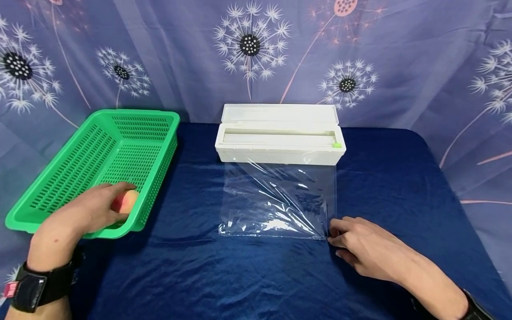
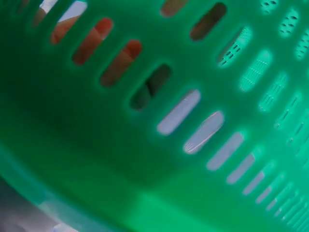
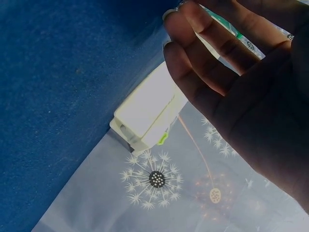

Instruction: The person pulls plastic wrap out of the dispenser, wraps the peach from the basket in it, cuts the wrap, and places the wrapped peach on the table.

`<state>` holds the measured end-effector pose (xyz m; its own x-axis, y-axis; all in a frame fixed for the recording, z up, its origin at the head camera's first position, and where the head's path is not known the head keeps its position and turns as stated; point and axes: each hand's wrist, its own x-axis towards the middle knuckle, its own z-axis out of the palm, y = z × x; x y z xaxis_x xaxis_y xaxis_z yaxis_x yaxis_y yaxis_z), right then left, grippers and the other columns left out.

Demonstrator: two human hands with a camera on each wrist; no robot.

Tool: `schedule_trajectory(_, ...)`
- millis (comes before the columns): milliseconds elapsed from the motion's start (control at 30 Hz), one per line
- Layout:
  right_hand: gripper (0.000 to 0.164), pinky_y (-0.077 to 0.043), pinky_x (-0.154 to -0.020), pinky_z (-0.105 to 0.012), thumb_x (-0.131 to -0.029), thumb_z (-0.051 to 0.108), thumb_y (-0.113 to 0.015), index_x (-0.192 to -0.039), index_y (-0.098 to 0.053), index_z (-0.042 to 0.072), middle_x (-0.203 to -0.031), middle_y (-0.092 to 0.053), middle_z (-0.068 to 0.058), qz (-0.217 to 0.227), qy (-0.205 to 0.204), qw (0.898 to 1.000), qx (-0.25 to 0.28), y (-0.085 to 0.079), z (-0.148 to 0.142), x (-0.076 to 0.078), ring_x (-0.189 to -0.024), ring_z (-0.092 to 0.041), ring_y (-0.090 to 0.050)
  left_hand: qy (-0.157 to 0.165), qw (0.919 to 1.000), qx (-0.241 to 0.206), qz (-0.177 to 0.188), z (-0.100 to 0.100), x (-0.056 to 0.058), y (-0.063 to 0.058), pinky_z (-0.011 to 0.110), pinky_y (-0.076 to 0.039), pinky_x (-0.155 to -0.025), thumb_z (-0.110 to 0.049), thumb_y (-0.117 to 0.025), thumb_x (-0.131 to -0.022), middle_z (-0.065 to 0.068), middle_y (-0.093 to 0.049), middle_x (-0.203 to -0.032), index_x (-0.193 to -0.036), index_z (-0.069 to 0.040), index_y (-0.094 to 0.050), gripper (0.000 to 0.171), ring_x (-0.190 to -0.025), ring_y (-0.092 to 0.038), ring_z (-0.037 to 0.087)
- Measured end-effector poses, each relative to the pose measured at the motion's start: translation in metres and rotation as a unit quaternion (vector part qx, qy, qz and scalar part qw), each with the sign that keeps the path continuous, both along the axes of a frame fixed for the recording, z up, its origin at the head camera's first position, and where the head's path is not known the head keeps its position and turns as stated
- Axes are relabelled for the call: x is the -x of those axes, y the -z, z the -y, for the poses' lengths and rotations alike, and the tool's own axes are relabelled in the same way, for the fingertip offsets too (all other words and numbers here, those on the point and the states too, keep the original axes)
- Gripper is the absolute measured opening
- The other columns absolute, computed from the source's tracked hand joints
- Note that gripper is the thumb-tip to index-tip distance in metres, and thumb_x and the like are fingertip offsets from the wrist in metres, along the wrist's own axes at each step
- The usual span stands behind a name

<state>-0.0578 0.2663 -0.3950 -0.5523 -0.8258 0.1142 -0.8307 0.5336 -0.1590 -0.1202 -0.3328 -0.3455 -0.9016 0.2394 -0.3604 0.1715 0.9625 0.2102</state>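
Note:
My left hand reaches into the near end of a green plastic basket. Thumb and fingers curl round a red-and-yellow peach there. In the left wrist view the basket's slotted wall fills the frame, and parts of the fingers show through the slots. A sheet of clear plastic wrap runs toward me from a white wrap dispenser. Its near right corner is pinched by my right hand. The right wrist view shows that hand's shaded palm beside the dispenser.
The dispenser's lid stands raised at the back, and a small green slider sits at its right end. Dark blue cloth covers the table. Behind hangs a purple-blue curtain printed with dandelions.

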Motion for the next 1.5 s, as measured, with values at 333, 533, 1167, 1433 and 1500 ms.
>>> schedule_trajectory(333,0.023,-0.051,-0.069,-0.035,-0.079,0.007,-0.088,-0.094,-0.082,0.023,-0.094,-0.054,0.013,0.005,0.000,1.000,0.002,0.001,0.001,0.000,-0.080,-0.005,-0.052,0.006,0.9997,0.005,-0.021,0.003,-0.002,0.000,0.047,-0.051,-0.072,-0.022,-0.084,-0.088,0.033,-0.060,-0.124,-0.149,0.000,-0.052,0.073,-0.099,-0.062,0.040)
schedule_trajectory(533,0.021,-0.052,-0.069,-0.036,-0.079,0.007,-0.088,-0.094,-0.083,0.022,-0.094,-0.054,0.012,0.004,0.001,1.000,-0.001,0.000,0.001,0.000,-0.080,-0.006,-0.053,0.006,0.9985,0.005,-0.053,0.004,-0.007,-0.010,0.043,-0.049,-0.069,-0.026,-0.084,-0.088,0.032,-0.059,-0.123,-0.149,-0.001,-0.052,0.074,-0.094,-0.061,0.036)
schedule_trajectory(1167,0.022,-0.051,-0.068,-0.036,-0.079,0.007,-0.089,-0.093,-0.083,0.023,-0.095,-0.055,0.012,-0.002,0.009,1.000,0.004,-0.001,-0.001,0.001,-0.080,-0.007,-0.055,-0.003,0.9792,0.020,-0.202,-0.004,-0.022,-0.041,0.044,-0.044,-0.058,-0.029,-0.091,-0.079,0.035,-0.054,-0.119,-0.145,-0.007,-0.054,0.079,-0.085,-0.060,0.039)
schedule_trajectory(1433,0.023,-0.050,-0.068,-0.035,-0.078,0.006,-0.089,-0.090,-0.081,0.024,-0.093,-0.054,0.013,-0.001,0.007,1.000,0.010,0.000,0.000,0.001,-0.079,-0.005,-0.053,0.021,0.9629,-0.007,-0.269,-0.022,-0.034,-0.055,0.042,-0.043,-0.058,-0.028,-0.090,-0.074,0.032,-0.056,-0.114,-0.142,-0.011,-0.058,0.078,-0.090,-0.059,0.039)
schedule_trajectory(1500,0.022,-0.050,-0.067,-0.035,-0.078,0.007,-0.088,-0.090,-0.081,0.024,-0.093,-0.053,0.013,0.001,0.005,1.000,0.009,0.001,0.000,0.001,-0.079,-0.005,-0.053,0.034,0.9571,-0.021,-0.287,-0.028,-0.037,-0.059,0.042,-0.044,-0.058,-0.027,-0.088,-0.072,0.029,-0.058,-0.113,-0.140,-0.012,-0.060,0.075,-0.089,-0.059,0.037)
